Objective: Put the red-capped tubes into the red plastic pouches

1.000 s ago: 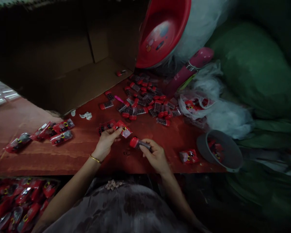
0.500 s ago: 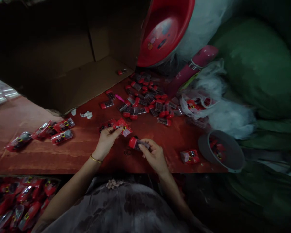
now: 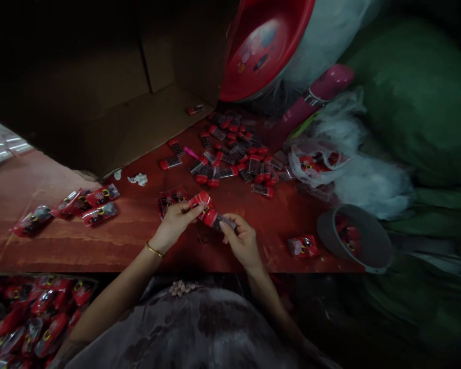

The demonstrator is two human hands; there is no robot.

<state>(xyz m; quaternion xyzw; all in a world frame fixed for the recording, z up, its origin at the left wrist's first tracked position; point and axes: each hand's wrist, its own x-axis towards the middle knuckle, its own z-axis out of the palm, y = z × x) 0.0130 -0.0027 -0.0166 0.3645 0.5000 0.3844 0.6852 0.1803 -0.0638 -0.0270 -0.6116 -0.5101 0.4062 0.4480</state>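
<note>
My left hand [image 3: 173, 224] pinches a small red printed pouch [image 3: 201, 201] by its edge, just above the red tabletop [image 3: 100, 246]. My right hand [image 3: 241, 240] grips a small clear case with a red cap [image 3: 215, 219]. The red cap end touches the mouth of the pouch. A few more flat pouches [image 3: 171, 197] lie just behind my left hand. A heap of the same red-capped cases [image 3: 234, 156] lies farther back on the table.
A brown cardboard box [image 3: 111, 87] stands open at the back left. Filled pouches [image 3: 84, 207] lie at left, another [image 3: 302, 246] at right beside a grey bowl [image 3: 355, 238]. A red basin [image 3: 265, 46], pink bottle [image 3: 311, 100] and plastic bags [image 3: 349, 169] sit behind. A bin of packed pouches [image 3: 30, 318] is below left.
My right hand has brought the red-capped case left and up until its cap meets the pouch in my left hand. The hands are now close together.
</note>
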